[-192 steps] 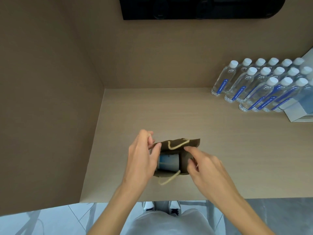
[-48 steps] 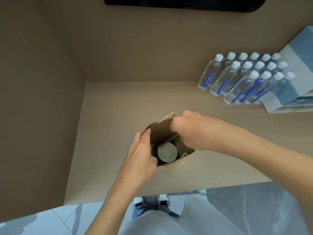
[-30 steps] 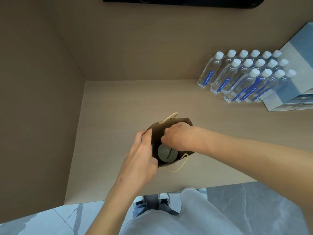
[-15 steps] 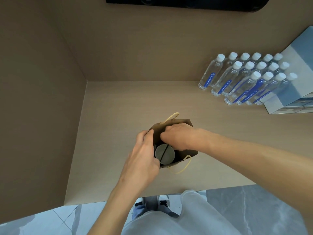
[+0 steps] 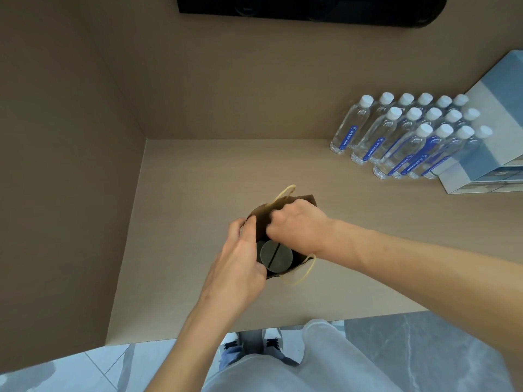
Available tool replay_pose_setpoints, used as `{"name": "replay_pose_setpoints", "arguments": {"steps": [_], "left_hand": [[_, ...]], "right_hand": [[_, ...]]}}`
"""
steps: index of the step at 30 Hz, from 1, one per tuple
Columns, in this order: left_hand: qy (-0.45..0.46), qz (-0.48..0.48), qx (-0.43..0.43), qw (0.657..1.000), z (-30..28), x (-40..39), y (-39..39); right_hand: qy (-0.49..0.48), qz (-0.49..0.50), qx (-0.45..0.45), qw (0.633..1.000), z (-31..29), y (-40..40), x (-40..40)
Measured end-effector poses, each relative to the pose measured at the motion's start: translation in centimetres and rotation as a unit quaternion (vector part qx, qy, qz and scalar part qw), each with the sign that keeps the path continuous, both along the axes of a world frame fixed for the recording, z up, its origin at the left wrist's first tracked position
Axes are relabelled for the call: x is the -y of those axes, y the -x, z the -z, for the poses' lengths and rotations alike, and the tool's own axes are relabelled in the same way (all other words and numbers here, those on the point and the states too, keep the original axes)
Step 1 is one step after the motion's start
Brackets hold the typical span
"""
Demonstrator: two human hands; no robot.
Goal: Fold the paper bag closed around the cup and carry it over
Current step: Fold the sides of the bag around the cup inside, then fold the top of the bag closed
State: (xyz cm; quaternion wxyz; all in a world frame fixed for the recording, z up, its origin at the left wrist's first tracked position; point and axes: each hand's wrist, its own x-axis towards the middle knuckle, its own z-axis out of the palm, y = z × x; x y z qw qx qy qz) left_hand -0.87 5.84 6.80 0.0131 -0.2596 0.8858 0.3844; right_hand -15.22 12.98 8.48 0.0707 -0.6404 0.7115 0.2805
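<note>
A small brown paper bag (image 5: pixel 263 213) with pale cord handles stands upright near the middle of the wooden counter (image 5: pixel 198 179). Its mouth gapes, and inside I see the round grey lid of the cup (image 5: pixel 276 255). My left hand (image 5: pixel 240 261) clasps the bag's left rim, thumb along the edge. My right hand (image 5: pixel 297 229) reaches in from the right and pinches the far rim, fingers curled over it. One cord handle (image 5: pixel 285 193) sticks up behind; the other (image 5: pixel 304 274) hangs over the near side.
Several clear water bottles (image 5: pixel 402 137) with white caps stand in rows at the back right, beside a stack of pale blue boxes (image 5: pixel 492 154). Brown walls (image 5: pixel 70 165) close the left and back. The counter's front edge (image 5: pixel 311 321) runs just behind my arms.
Over six seconds the bag went from lying on its side to upright. My right hand moved onto the far rim. In the last half second both hands barely shifted.
</note>
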Motion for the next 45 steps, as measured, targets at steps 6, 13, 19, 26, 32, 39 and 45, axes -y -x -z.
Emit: {"name": "replay_pose_setpoints", "arguments": {"steps": [6,13,19,26,32,39,45], "left_hand": [[0.003,-0.006,0.017,1.000,0.1,-0.1,0.0],[-0.004,-0.006,0.014,1.000,0.1,-0.3,-0.1],[-0.011,-0.011,0.004,1.000,0.2,0.0,0.0],[-0.026,-0.012,-0.003,1.000,0.2,0.9,0.1],[-0.055,0.021,-0.051,0.997,0.2,2.0,-0.1],[-0.191,0.019,-0.140,0.971,1.4,4.0,-1.1],[-0.176,0.055,-0.063,0.981,3.8,4.5,-1.1]], "right_hand": [[-0.080,0.018,0.036,0.996,1.5,0.4,0.1],[-0.113,0.034,0.052,0.992,2.9,0.1,0.6],[-0.077,0.168,0.179,0.966,-0.2,0.4,1.2],[0.350,0.343,0.557,0.671,-6.9,2.9,-7.3],[0.281,0.447,0.495,0.690,0.1,2.0,-12.0],[0.268,0.439,0.588,0.624,4.3,0.6,-10.5],[0.250,0.454,0.598,0.611,4.8,1.1,-10.2]]}}
